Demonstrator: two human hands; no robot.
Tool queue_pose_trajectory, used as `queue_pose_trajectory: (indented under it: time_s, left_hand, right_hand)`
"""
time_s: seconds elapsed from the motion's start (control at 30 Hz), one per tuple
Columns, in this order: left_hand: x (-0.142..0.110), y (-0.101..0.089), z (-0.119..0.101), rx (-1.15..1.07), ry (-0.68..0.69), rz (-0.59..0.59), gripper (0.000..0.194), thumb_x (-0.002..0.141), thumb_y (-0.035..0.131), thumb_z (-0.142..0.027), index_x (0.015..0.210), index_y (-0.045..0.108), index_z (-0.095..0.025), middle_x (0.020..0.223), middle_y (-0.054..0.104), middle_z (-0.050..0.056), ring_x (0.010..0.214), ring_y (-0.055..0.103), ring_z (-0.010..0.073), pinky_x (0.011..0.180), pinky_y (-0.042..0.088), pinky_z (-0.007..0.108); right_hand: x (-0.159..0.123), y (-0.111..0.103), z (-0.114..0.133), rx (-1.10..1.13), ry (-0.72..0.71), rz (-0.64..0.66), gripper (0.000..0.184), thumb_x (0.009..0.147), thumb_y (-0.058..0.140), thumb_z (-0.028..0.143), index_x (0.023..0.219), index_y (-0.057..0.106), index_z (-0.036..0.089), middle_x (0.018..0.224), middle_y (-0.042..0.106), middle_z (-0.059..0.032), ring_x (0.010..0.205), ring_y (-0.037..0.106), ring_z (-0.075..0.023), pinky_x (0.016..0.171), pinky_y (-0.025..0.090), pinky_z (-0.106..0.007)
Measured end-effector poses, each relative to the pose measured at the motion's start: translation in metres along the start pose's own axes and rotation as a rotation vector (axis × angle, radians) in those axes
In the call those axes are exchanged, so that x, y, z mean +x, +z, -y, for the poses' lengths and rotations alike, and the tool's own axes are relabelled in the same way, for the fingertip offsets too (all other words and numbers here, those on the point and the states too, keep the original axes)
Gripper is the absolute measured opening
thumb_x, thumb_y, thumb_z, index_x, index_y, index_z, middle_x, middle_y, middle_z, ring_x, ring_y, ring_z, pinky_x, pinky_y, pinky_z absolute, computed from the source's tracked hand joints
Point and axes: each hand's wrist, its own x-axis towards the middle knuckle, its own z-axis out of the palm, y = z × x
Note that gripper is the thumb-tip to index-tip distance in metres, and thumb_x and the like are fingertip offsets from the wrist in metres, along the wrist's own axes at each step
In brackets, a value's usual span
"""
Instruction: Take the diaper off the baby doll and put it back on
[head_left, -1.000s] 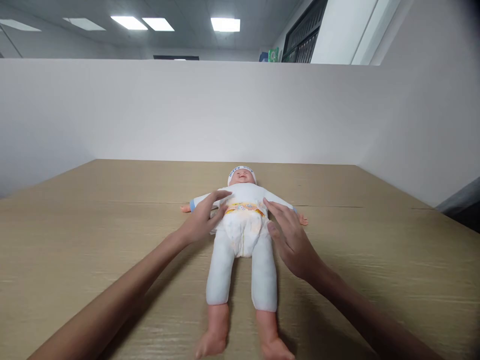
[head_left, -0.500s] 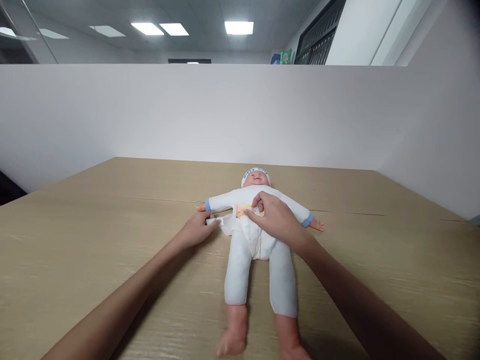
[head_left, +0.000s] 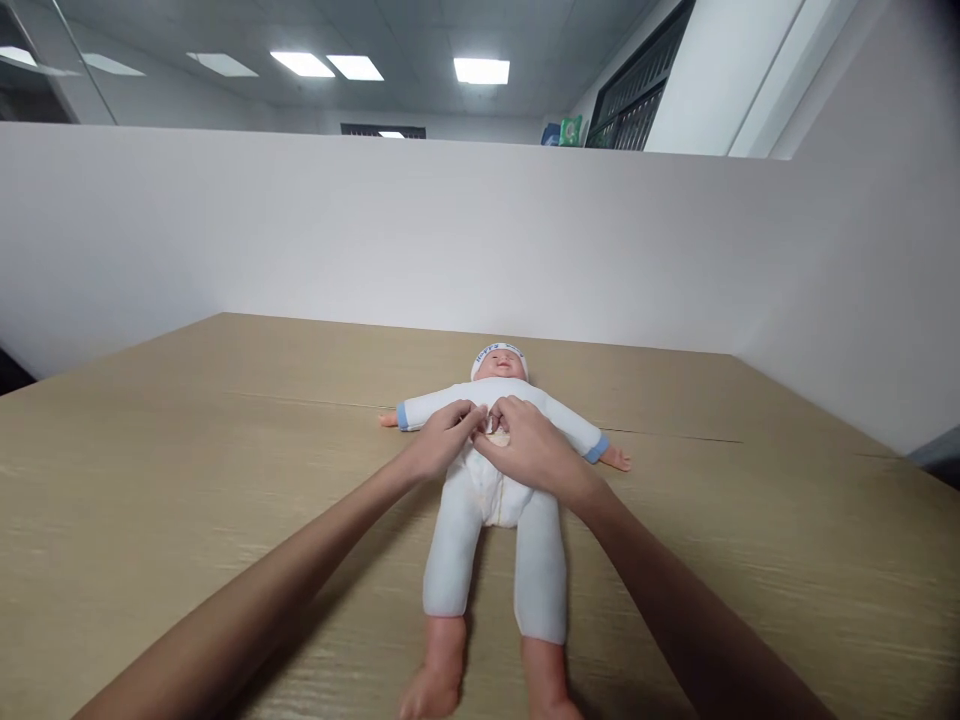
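A baby doll [head_left: 455,565] in a white suit with blue cuffs lies on its back, feet toward me and arms spread. It has a white headband with lettering. Around its hips is a white diaper [head_left: 495,495]. My left hand [head_left: 441,440] is closed at the front waist of the diaper, pinching the side tab, which the fingers mostly hide. Close beside it, my right hand [head_left: 529,445] has thumb and fingers bent together on the diaper's front edge. The printed front band is largely covered by both hands.
The doll rests on a wide wood-toned table [head_left: 225,540] with a thin seam across it. A white partition wall [head_left: 360,230] rises behind the table. Over its top, a green package [head_left: 570,131] shows in the distance.
My left hand has brought the diaper's side tab from beside the doll inward onto its front waist. My right hand stays at the waist, now nearly touching the left. The view has shifted slightly.
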Motion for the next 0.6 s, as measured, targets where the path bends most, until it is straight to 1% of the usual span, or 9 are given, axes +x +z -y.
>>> queue_pose_trajectory:
  time_s: [0.1,0.2,0.27,0.33,0.4,0.43,0.47,0.53,0.6]
  left_hand:
    - [-0.006,-0.003,0.008,-0.056,0.025,0.007,0.046,0.108,0.044,-0.060,0.086,0.056,-0.022,0.087,0.056,0.001,0.087,0.051,0.0200,0.084,0.042,0.034]
    - [-0.013,-0.006,0.015,-0.091,0.047,-0.037,0.040,0.110,0.046,-0.058,0.093,0.053,-0.023,0.091,0.055,0.000,0.088,0.051,0.0189,0.086,0.043,0.032]
    - [-0.020,-0.007,0.015,-0.071,0.057,-0.062,0.037,0.109,0.051,-0.059,0.103,0.055,-0.023,0.096,0.060,0.001,0.090,0.054,0.0195,0.086,0.044,0.033]
    - [-0.033,-0.007,0.010,0.048,0.076,-0.138,0.035,0.109,0.055,-0.057,0.108,0.058,-0.023,0.104,0.066,0.004,0.094,0.056,0.0213,0.087,0.045,0.034]
    - [-0.051,-0.007,0.000,0.213,0.152,-0.216,0.031,0.110,0.054,-0.053,0.106,0.061,-0.023,0.108,0.069,0.006,0.100,0.056,0.0239,0.092,0.045,0.037]
    - [-0.061,-0.007,-0.005,0.279,0.213,-0.212,0.030,0.111,0.052,-0.050,0.104,0.063,-0.023,0.108,0.071,0.007,0.102,0.056,0.0251,0.095,0.045,0.039]
    - [-0.072,-0.007,-0.010,0.330,0.277,-0.163,0.030,0.112,0.051,-0.048,0.102,0.064,-0.023,0.106,0.072,0.007,0.103,0.056,0.0258,0.097,0.045,0.040]
    - [-0.092,-0.007,-0.018,0.425,0.388,0.024,0.029,0.113,0.050,-0.043,0.102,0.067,-0.023,0.103,0.074,0.007,0.101,0.057,0.0260,0.097,0.046,0.041]
    - [-0.110,-0.008,-0.022,0.519,0.443,0.195,0.027,0.113,0.050,-0.038,0.106,0.071,-0.022,0.107,0.076,0.007,0.101,0.057,0.0256,0.095,0.045,0.041]
  right_hand:
    - [0.001,-0.001,-0.001,-0.002,0.004,0.013,0.035,0.105,0.058,0.044,0.078,0.049,0.025,0.088,0.065,-0.0029,0.084,0.058,-0.0216,0.076,0.039,-0.034]
    - [0.004,0.001,-0.005,0.007,0.011,0.007,0.036,0.109,0.048,0.036,0.075,0.043,0.025,0.086,0.062,-0.0029,0.082,0.056,-0.0206,0.074,0.037,-0.033]
    - [0.006,0.003,-0.008,0.020,0.032,0.000,0.031,0.107,0.052,0.034,0.078,0.045,0.025,0.087,0.064,-0.0025,0.081,0.058,-0.0203,0.073,0.038,-0.033]
    - [0.005,0.001,-0.007,0.040,0.072,-0.043,0.020,0.102,0.061,0.034,0.087,0.050,0.025,0.088,0.065,-0.0014,0.079,0.060,-0.0202,0.072,0.040,-0.032]
    - [-0.002,-0.003,-0.001,0.034,0.085,-0.150,0.012,0.099,0.063,0.030,0.098,0.053,0.024,0.089,0.066,-0.0013,0.080,0.062,-0.0214,0.073,0.042,-0.033]
    - [-0.009,-0.006,0.004,0.026,0.068,-0.214,0.010,0.098,0.063,0.027,0.101,0.054,0.024,0.090,0.067,-0.0019,0.083,0.064,-0.0225,0.075,0.043,-0.034]
    - [-0.019,-0.009,0.010,0.023,0.037,-0.268,0.009,0.097,0.062,0.025,0.102,0.055,0.024,0.092,0.068,-0.0027,0.086,0.066,-0.0233,0.077,0.045,-0.035]
    - [-0.048,-0.015,0.023,0.061,-0.035,-0.290,0.009,0.096,0.062,0.023,0.104,0.058,0.024,0.096,0.071,-0.0040,0.087,0.067,-0.0227,0.078,0.049,-0.034]
    - [-0.084,-0.017,0.033,0.157,-0.073,-0.175,0.009,0.098,0.063,0.024,0.107,0.062,0.025,0.098,0.073,-0.0035,0.080,0.067,-0.0192,0.072,0.051,-0.032]
